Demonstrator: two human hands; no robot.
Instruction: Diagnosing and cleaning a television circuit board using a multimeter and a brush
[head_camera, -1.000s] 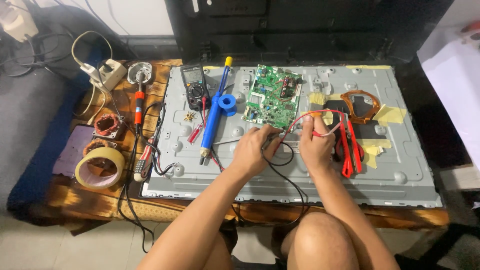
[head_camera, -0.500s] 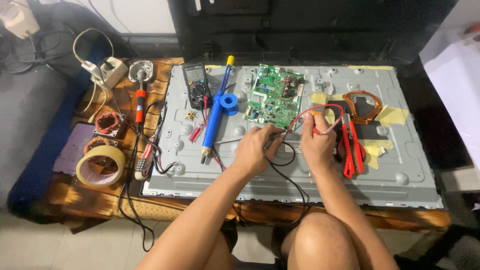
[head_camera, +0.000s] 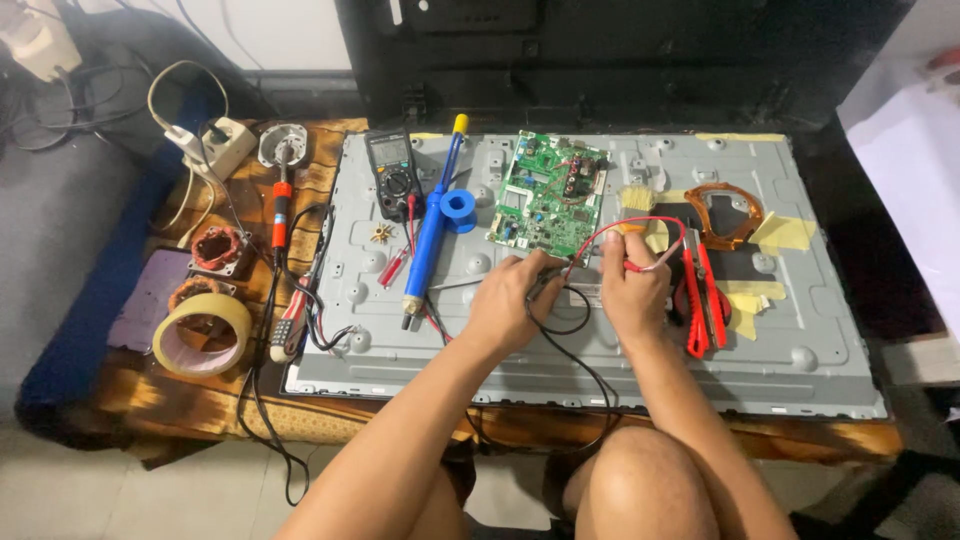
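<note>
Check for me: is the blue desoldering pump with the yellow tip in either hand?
No, the blue desoldering pump with the yellow tip lies on the grey metal panel, left of both hands.

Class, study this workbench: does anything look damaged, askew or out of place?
Yes. Yellow tape patches stick crookedly on the grey metal panel, some curling. Red and black leads tangle under both hands. Nothing looks spilled or broken.

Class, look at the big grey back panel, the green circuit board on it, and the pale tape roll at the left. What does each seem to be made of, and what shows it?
Big grey back panel: probably pressed sheet metal, matt grey with stamped dimples and ribs.
Green circuit board: likely rigid laminate, glossy green, studded with small components.
Pale tape roll: seemingly translucent plastic film, yellowish and slightly shiny.
</note>
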